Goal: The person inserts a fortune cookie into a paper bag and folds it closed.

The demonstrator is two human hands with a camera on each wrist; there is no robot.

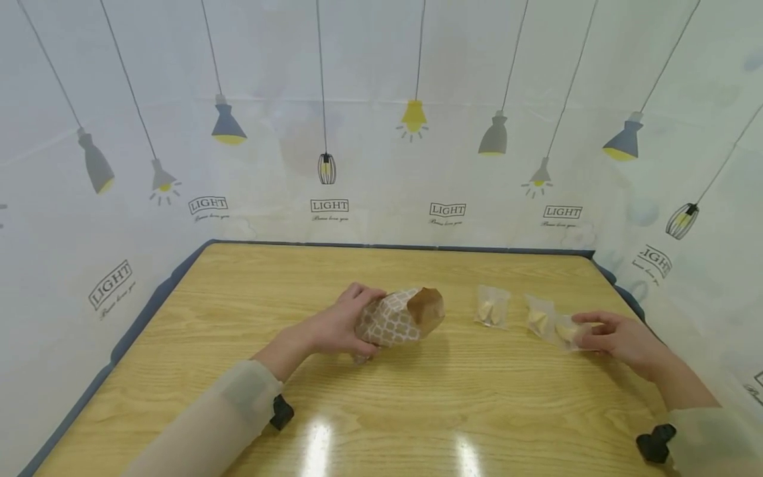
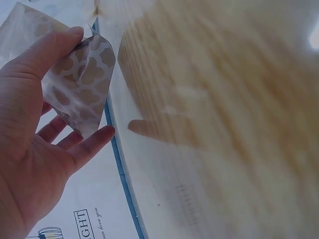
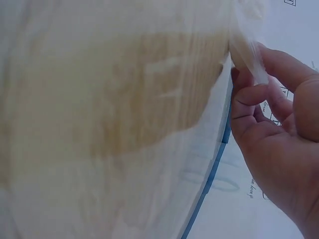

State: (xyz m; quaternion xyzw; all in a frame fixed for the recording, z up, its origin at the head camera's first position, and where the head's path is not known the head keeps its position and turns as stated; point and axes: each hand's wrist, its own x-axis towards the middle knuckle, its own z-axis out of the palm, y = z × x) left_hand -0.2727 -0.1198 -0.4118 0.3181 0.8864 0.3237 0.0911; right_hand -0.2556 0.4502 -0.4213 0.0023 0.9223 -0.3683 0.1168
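My left hand [image 1: 342,324] grips a brown paper bag [image 1: 390,321] with a white lattice pattern, its open mouth tilted toward the right. In the left wrist view, the thumb lies along the bag's near side and the fingers spread beneath it. Farther right, my right hand [image 1: 622,341] pinches the edge of a clear packet [image 1: 566,331] with a pale yellow folded cookie inside. The right wrist view shows the clear wrapper [image 3: 251,55] between thumb and fingers. Beside it lies a second cookie packet [image 1: 540,319], and a third packet [image 1: 492,307] rests nearer the bag.
The wooden table [image 1: 268,278] has a dark blue edge along its back and sides. Behind it hangs a pale backdrop [image 1: 381,152] printed with lamps and the word LIGHT. Black camera mounts [image 1: 281,412] sit at both wrists.
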